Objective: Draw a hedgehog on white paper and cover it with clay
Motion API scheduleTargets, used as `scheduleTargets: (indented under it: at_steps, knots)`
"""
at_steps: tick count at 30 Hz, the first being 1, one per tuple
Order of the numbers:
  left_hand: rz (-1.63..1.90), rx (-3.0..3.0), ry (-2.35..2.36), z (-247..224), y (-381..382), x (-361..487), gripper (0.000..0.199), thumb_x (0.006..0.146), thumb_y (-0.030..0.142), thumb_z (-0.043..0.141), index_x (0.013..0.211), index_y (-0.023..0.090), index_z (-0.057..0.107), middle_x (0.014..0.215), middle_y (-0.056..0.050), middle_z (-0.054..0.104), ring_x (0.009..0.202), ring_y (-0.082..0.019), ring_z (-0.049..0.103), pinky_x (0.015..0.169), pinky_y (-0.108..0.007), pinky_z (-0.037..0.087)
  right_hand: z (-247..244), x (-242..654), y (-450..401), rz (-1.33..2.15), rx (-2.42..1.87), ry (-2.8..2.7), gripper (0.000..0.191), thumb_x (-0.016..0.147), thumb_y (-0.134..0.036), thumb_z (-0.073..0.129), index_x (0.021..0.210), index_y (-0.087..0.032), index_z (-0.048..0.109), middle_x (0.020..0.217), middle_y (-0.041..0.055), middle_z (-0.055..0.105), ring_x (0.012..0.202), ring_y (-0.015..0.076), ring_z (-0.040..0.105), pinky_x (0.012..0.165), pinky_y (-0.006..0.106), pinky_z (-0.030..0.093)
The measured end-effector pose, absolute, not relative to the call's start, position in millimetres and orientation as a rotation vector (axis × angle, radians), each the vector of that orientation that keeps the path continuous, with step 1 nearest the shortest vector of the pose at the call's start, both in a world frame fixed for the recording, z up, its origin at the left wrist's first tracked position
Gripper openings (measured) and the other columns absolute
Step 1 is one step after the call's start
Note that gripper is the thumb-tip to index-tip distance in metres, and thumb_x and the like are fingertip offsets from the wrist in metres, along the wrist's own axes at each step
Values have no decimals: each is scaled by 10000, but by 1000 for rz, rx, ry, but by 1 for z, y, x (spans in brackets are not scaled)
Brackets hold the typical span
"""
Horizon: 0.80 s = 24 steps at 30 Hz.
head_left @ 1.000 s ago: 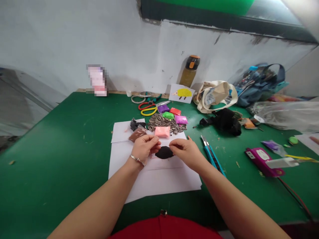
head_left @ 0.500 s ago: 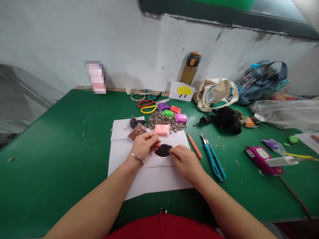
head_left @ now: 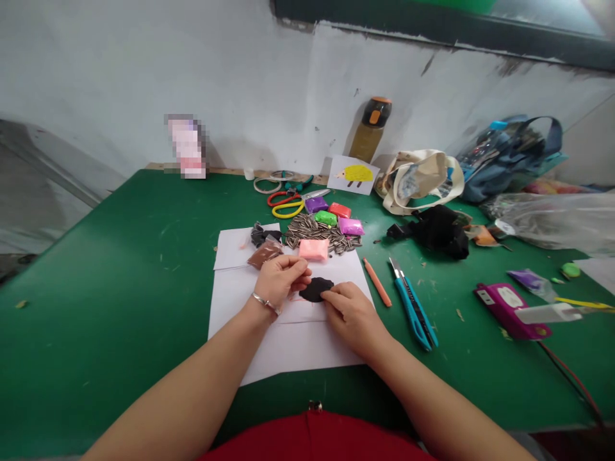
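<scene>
Head view: the flat black clay patch [head_left: 316, 289] lies on the white paper [head_left: 293, 346], long axis crosswise, between the left hand [head_left: 281, 280] and right hand [head_left: 350, 312], whose fingertips pinch its opposite edges.

The counter [head_left: 120, 269] is deep green, and the paper sheet [head_left: 298, 339] lying on it is white. The flat clay patch [head_left: 316, 289] is black, set beside a pale pink clay packet [head_left: 313, 249]. Farther back lie a purple clay packet [head_left: 315, 205], a red one [head_left: 339, 210], a bright green one [head_left: 325, 218] and a magenta one [head_left: 350, 226], round a heap of sunflower seeds [head_left: 307, 232] striped black and grey. The scissors [head_left: 288, 205] have red and yellow handles. The utility knife [head_left: 414, 310] is teal, the pencil [head_left: 377, 290] orange. The small card [head_left: 354, 174] is white with a yellow hedgehog picture. The bracelet [head_left: 265, 302] on the left wrist is silver.
</scene>
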State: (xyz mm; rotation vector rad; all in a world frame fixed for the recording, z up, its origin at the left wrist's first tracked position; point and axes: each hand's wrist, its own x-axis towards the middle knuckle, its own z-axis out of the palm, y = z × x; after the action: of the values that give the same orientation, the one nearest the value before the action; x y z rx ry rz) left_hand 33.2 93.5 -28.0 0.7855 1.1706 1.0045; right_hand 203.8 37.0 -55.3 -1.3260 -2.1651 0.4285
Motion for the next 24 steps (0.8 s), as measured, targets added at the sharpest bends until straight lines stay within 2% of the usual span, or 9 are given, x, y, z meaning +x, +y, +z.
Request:
scheduleTargets:
  at_steps: [6, 12, 24]
  knots:
    - [998, 798, 1169, -29, 94, 33, 299, 614, 380, 797, 699, 129, 658, 676, -38, 677, 559, -107, 623, 532, -201, 494, -48, 208, 37, 504, -1356, -2117, 233, 892, -139, 448, 1016, -183, 640, 869, 83, 625, 840, 210, 560, 742, 334, 470]
    - [1003, 794, 1170, -29, 94, 33, 296, 611, 377, 801, 697, 131, 661, 679, -43, 678, 564, -114, 625, 531, -209, 495, -47, 211, 37, 527, -1383, -2122, 188, 898, -161, 468, 919, -204, 650, 832, 59, 611, 816, 195, 556, 721, 306, 459]
    - [995, 792, 1172, -29, 94, 33, 299, 621, 376, 799, 719, 131, 660, 679, -39, 679, 563, -110, 625, 527, -203, 497, -49, 208, 36, 473, -1390, -2158, 195, 907, -166, 458, 886, -178, 651, 801, 68, 601, 795, 198, 536, 728, 318, 437]
